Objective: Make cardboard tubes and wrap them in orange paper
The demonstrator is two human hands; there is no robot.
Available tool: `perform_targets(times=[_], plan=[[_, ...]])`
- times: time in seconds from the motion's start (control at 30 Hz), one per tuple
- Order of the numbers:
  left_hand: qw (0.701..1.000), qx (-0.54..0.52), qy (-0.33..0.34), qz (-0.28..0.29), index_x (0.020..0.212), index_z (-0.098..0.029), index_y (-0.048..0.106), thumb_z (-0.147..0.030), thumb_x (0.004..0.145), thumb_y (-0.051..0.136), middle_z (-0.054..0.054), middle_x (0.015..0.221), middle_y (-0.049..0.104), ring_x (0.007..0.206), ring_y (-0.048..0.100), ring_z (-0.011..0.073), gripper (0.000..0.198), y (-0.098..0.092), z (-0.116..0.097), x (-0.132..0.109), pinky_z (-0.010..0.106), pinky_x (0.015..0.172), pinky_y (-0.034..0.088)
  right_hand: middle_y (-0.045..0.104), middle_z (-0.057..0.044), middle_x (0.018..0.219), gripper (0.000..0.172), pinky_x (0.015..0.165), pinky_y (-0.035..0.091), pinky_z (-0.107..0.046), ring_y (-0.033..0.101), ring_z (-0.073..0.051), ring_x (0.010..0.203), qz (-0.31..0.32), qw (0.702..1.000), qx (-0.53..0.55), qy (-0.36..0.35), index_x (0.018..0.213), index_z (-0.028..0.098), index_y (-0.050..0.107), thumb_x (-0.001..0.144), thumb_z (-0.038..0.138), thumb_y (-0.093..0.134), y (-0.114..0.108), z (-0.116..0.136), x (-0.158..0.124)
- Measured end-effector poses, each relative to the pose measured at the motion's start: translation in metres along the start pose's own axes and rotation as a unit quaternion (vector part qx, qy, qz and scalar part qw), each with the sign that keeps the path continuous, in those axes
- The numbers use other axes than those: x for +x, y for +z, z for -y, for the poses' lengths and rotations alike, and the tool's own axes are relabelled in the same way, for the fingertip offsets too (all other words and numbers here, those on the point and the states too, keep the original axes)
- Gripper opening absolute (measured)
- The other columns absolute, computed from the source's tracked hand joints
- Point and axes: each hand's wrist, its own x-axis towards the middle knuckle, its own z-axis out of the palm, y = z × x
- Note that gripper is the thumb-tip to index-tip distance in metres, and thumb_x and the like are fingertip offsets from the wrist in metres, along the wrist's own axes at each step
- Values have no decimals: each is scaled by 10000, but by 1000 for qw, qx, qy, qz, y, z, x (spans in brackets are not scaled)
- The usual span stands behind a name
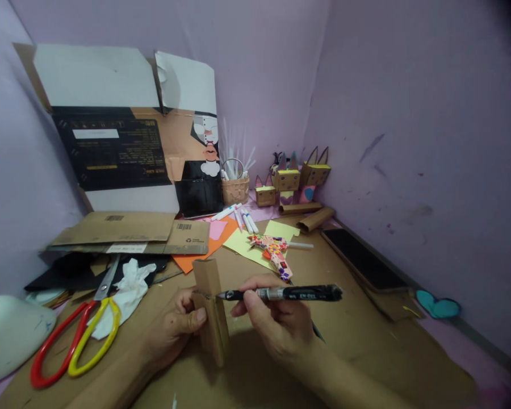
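Note:
My left hand (174, 329) holds a small folded cardboard piece (210, 309) upright on the cardboard-covered floor, thumb pressed on its near face. My right hand (276, 324) grips a black gel pen (289, 293) held level, its tip touching the cardboard piece near its middle. Behind the hands lies a glue gun covered in colourful stickers (275, 253) on yellow paper (249, 244).
Red and yellow scissors (74, 341) and a crumpled tissue (125, 292) lie at left. Flattened boxes (128, 233) lean against the wall. A small basket (235, 190), markers (238, 216), cardboard animal figures (293, 179), cardboard rolls (315, 218), a dark phone (361, 258) and a teal heart (438, 307) sit around.

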Motion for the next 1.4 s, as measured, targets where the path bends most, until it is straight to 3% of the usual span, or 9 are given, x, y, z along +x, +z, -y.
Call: perform_targets(times=[0.17,0.33,0.5,0.67,0.87,1.13,1.23,1.4], plan=[[1000,-4,-3,13,757,-139,723,-339,621,778,33,660,683,575,567,135,248,-1,0,0,226,582,451,660,-1,637,100,504,508,-164,660,-116,560,-20,999,-22,24,820,174,618,833,218,529,-2,-3,4],[1000,-13,2,23,780,-147,725,-327,639,771,26,677,693,586,578,125,234,-1,-1,0,208,589,444,675,-1,617,102,574,524,-202,665,-128,572,-43,999,-16,12,815,176,628,830,211,533,-1,0,4],[1000,18,-2,7,812,-131,719,-365,622,776,44,699,692,584,563,130,307,0,-2,-1,218,587,440,673,1,663,94,568,516,-203,671,-125,591,-5,1000,14,-3,856,192,617,844,193,524,0,-1,-1],[999,31,7,5,713,-126,705,-367,623,771,28,622,648,575,533,122,266,-1,0,0,205,566,414,669,-10,722,101,593,519,-212,676,-127,628,32,999,10,-11,893,196,614,844,184,527,0,-3,-4],[999,42,-2,-13,777,-132,716,-375,590,785,26,621,633,590,523,141,314,0,0,0,218,561,400,672,-19,677,97,575,525,-229,674,-147,614,16,1000,18,3,858,180,613,841,201,520,0,-1,-1],[1000,25,-2,9,768,-156,724,-348,623,772,24,662,670,594,554,142,245,5,-3,0,226,589,430,674,-25,694,104,583,525,-222,680,-146,633,28,1000,11,3,873,179,611,847,203,514,1,1,-2],[1000,18,3,4,781,-140,720,-345,629,772,33,681,683,612,569,141,260,1,0,-1,218,587,434,672,-18,677,98,582,521,-218,676,-139,607,16,1000,6,-1,841,179,611,844,206,516,1,2,-2],[1000,8,-7,-8,763,-138,710,-361,592,794,30,652,675,595,572,142,293,1,0,-2,221,576,427,662,0,610,133,530,515,-212,654,-134,549,-27,998,6,58,802,189,616,850,282,534,-2,-1,2]])
